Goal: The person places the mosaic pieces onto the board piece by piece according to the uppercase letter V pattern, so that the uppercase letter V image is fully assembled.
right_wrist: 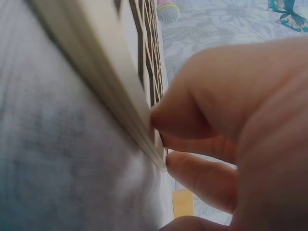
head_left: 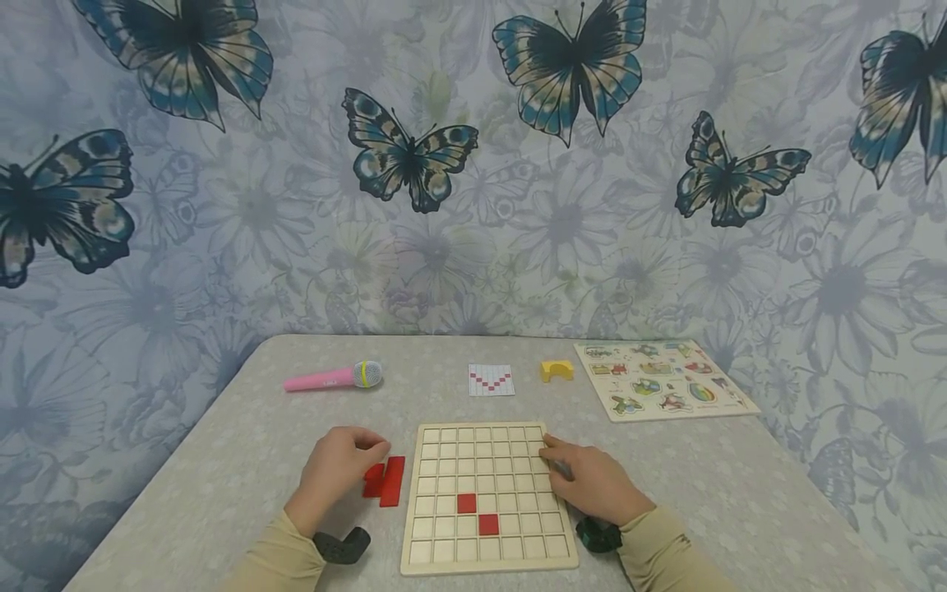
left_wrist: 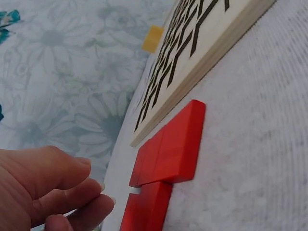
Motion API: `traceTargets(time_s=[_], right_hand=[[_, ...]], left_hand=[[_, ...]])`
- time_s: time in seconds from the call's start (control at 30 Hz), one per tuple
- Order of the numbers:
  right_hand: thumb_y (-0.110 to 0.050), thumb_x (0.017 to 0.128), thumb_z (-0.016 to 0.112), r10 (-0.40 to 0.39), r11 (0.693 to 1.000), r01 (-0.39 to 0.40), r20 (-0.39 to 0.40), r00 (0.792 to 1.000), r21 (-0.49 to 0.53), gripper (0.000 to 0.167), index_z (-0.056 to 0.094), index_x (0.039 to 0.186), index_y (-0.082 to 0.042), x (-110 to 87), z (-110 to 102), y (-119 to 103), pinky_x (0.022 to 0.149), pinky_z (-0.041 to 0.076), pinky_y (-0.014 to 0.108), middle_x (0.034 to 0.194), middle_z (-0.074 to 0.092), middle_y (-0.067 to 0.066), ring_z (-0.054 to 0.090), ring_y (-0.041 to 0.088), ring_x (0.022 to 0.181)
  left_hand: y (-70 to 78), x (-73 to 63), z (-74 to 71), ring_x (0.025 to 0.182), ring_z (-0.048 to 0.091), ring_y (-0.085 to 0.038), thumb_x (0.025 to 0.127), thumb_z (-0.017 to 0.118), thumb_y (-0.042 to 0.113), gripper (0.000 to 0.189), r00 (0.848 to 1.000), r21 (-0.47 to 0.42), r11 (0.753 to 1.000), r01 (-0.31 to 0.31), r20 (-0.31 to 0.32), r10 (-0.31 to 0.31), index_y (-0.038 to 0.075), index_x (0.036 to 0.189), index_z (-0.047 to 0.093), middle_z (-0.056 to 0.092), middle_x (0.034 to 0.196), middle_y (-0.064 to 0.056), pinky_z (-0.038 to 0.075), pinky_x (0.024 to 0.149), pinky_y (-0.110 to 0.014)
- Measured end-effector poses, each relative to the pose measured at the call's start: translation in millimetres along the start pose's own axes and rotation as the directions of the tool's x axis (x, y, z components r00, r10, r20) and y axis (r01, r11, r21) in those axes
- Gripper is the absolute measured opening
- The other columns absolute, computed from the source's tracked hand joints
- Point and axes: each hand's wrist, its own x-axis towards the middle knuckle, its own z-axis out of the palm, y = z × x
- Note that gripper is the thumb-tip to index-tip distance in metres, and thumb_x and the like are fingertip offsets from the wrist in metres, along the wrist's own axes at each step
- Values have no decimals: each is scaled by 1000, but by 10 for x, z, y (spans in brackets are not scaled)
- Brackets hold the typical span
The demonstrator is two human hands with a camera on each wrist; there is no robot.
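A wooden grid board (head_left: 518,464) lies flat on the table before me. Two red square tiles (head_left: 467,503) sit in its cells, corner to corner. Left of the board, several red tiles (head_left: 392,481) lie side by side in a row, with more red tiles (left_wrist: 149,207) against them. My left hand (head_left: 342,460) hovers beside these, fingers loosely bent; nothing shows between thumb and fingertips in the left wrist view. On the board's right edge rests my right hand (head_left: 592,479), its thumb and fingertips touching the rim in the right wrist view.
Behind the board lies a white pattern card (head_left: 491,381) with small red squares. A pink toy microphone (head_left: 325,379) is at the back left. A yellow arch block (head_left: 556,371) and a picture puzzle board (head_left: 666,386) occupy the back right. A butterfly-patterned wall stands behind the table.
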Motion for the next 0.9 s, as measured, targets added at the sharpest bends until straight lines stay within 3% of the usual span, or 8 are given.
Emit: traceTargets(time_s=[0.2, 0.27, 0.33, 0.43, 0.6, 0.8, 0.9], right_hand=[[-16, 97, 64, 1, 1000, -1, 10, 1000, -10, 40, 66, 137, -10, 4, -7, -4, 54, 35, 27, 154, 53, 11, 57, 8, 70], [-17, 98, 64, 2, 1000, -2, 22, 1000, -11, 41, 65, 138, -10, 11, -10, -6, 57, 38, 28, 154, 52, 10, 59, 12, 70], [-17, 97, 64, 5, 1000, -4, 24, 1000, -23, 41, 65, 138, -11, 16, -11, -7, 63, 41, 29, 154, 53, 10, 67, 16, 81], [-16, 96, 65, 5, 1000, -4, 19, 1000, -28, 42, 66, 138, -11, 12, -15, -6, 63, 41, 29, 154, 53, 10, 66, 14, 88], [-16, 96, 65, -1, 1000, 1, 7, 1000, -30, 42, 66, 138, -11, 2, -21, -13, 57, 38, 28, 154, 53, 11, 54, 8, 73], [-16, 96, 65, -1, 1000, 1, 4, 1000, -29, 42, 66, 137, -11, -2, -20, -13, 56, 38, 27, 154, 53, 9, 56, 7, 77], [-17, 96, 65, 0, 1000, 0, 5, 1000, -21, 42, 66, 138, -11, -1, -20, -9, 55, 37, 26, 154, 53, 9, 52, 6, 69]], left_hand=[[-27, 19, 33, 85, 66, -14, 89, 76, 28, 21, 999, 65, 998, 26, 42, -28, 12, 102, 80, 76, 94, 1, 53, 70, -35], [-45, 27, 41, 86, 67, -15, 87, 78, 29, 25, 998, 82, 996, 15, 61, -20, 11, 105, 80, 77, 97, 0, 54, 72, -37], [-58, 36, 51, 88, 68, -14, 86, 81, 31, 29, 997, 96, 995, 3, 78, -11, 11, 107, 79, 77, 99, -1, 55, 75, -38], [-64, 44, 58, 87, 67, -12, 84, 83, 33, 30, 995, 104, 994, -18, 100, 8, 14, 106, 79, 76, 98, 2, 54, 75, -38], [-62, 39, 53, 81, 63, -10, 81, 86, 30, 24, 992, 105, 994, -35, 123, 22, 18, 99, 78, 74, 90, 6, 50, 71, -34], [-70, 37, 57, 79, 62, -9, 81, 87, 30, 25, 991, 92, 995, -29, 131, 17, 17, 98, 76, 72, 88, 6, 48, 68, -32], [-69, 30, 55, 79, 61, -10, 81, 87, 31, 25, 991, 94, 995, -26, 130, 13, 17, 98, 76, 72, 88, 6, 48, 68, -32]])
